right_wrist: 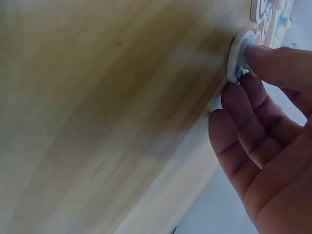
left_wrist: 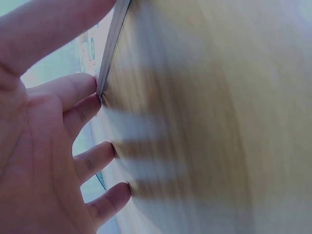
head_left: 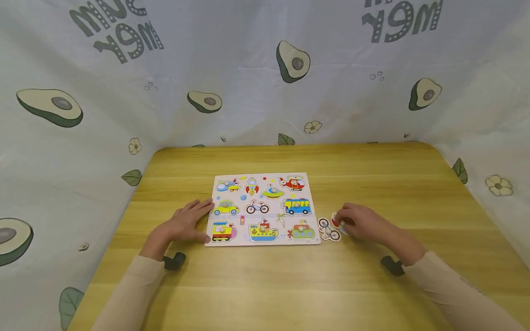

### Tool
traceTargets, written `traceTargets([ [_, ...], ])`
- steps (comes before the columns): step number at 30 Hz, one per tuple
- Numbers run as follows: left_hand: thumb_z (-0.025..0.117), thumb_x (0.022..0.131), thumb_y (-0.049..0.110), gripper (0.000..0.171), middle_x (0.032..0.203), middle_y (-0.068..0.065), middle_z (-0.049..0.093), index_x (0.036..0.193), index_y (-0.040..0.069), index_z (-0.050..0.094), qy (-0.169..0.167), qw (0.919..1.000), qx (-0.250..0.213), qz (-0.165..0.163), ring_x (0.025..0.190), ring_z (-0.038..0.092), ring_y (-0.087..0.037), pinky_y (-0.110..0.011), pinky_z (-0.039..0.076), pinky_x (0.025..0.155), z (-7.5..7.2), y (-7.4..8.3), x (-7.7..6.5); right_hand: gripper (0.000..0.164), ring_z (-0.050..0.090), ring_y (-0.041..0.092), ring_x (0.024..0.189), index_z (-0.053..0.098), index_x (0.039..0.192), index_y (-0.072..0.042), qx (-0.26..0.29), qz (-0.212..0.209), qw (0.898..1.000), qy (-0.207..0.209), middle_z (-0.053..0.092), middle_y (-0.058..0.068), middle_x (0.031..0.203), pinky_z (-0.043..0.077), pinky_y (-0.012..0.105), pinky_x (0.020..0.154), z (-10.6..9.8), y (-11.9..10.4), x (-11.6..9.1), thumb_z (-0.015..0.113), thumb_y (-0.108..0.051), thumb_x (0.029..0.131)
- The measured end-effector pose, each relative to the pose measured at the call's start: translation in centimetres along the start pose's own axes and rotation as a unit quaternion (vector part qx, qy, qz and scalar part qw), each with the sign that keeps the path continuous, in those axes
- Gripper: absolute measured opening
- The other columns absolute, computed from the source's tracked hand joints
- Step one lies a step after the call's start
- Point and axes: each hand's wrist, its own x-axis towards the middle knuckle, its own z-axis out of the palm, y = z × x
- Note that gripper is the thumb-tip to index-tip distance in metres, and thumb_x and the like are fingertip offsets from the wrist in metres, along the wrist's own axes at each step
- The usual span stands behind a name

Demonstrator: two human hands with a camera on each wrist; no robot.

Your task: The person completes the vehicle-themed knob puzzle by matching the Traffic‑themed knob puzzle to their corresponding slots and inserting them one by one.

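Observation:
A pale vehicle puzzle board [head_left: 236, 220] lies on the table. My left hand [head_left: 185, 224] touches its left edge, fingers extended and thumb near the lower corner; in the left wrist view the fingertips [left_wrist: 105, 151] meet the wood beside the board's edge. Right of the board lies a loose bicycle puzzle piece [head_left: 329, 230]. Just beyond it, my right hand [head_left: 362, 221] pinches a small puzzle piece [head_left: 334, 219] with red and blue on it, mostly hidden by the fingers. The right wrist view shows the thumb on the face of this rounded piece [right_wrist: 234, 61].
Knobbed pieces such as the bus [head_left: 296, 207], ship [head_left: 263, 231] and train [head_left: 222, 231] sit on the board. A bicycle picture [head_left: 257, 207] shows at its middle. An avocado-print cloth [head_left: 248, 69] hangs behind the wooden table [head_left: 265, 285].

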Motion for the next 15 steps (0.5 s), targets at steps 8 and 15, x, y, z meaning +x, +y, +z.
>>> traceTargets([
  [8,0.081,0.078,0.043,0.099,0.167,-0.007,0.022,0.158,0.016,0.028,-0.001,1.0,0.002,0.003,0.151,0.014,-0.046,-0.074,0.016,0.114,-0.27,0.21,-0.16,0.013,0.049,0.007,0.07,0.075,0.093,-0.011,-0.037,0.027,0.999,0.02,0.063,-0.003,0.083,0.045,0.025,0.064,0.23,-0.33,-0.14,0.072,-0.004,0.084],
  [15,0.08,0.079,0.042,0.099,0.167,-0.008,0.022,0.157,0.014,0.028,-0.001,1.0,-0.001,0.007,0.151,0.014,-0.047,-0.074,0.015,0.114,-0.26,0.25,-0.18,0.005,0.048,0.008,0.066,0.069,0.085,-0.01,-0.069,0.046,0.995,0.047,0.058,-0.004,0.074,0.042,0.027,0.061,0.29,-0.27,-0.25,0.074,-0.011,0.085],
])
